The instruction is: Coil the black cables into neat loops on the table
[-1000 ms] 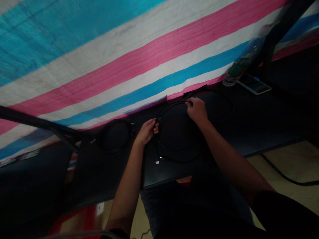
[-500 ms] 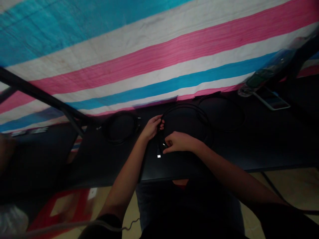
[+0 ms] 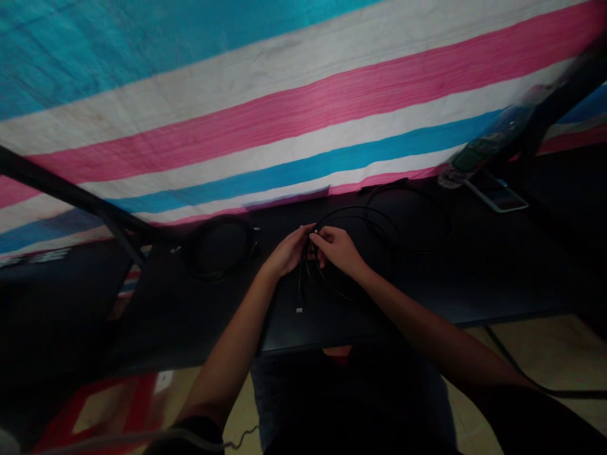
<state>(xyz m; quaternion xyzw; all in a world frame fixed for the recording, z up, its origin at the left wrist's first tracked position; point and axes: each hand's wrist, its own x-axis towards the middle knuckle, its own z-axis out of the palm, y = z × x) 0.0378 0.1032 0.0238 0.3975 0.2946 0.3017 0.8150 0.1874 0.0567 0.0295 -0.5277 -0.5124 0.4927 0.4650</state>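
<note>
A loosely coiled black cable (image 3: pixel 382 217) lies on the black table, and both hands are closed on its left side. My left hand (image 3: pixel 291 250) grips the bunched strands. Close against it, my right hand (image 3: pixel 337 245) pinches the cable, with a small bright spot at its fingertips. One cable end with a pale metal USB-type plug (image 3: pixel 299 310) hangs down below my left hand, resting toward the table's front edge. To the left lies a second coiled black cable (image 3: pixel 218 248) with light-coloured plugs; nobody touches it. Dim light hides the fingers' exact hold.
Another dark cable loop (image 3: pixel 446 218) lies right of the hands. A phone (image 3: pixel 497 191) and a clear plastic bottle (image 3: pixel 484 148) are at the back right. A striped sheet (image 3: pixel 284 114) hangs behind the table. Dark metal bars (image 3: pixel 116 234) stand at left; a red object (image 3: pixel 109 404) is below.
My right hand has moved up from the plug ends to meet my left hand on the cable. The hanging plug sits slightly lower. The view has shifted a little to the right.
</note>
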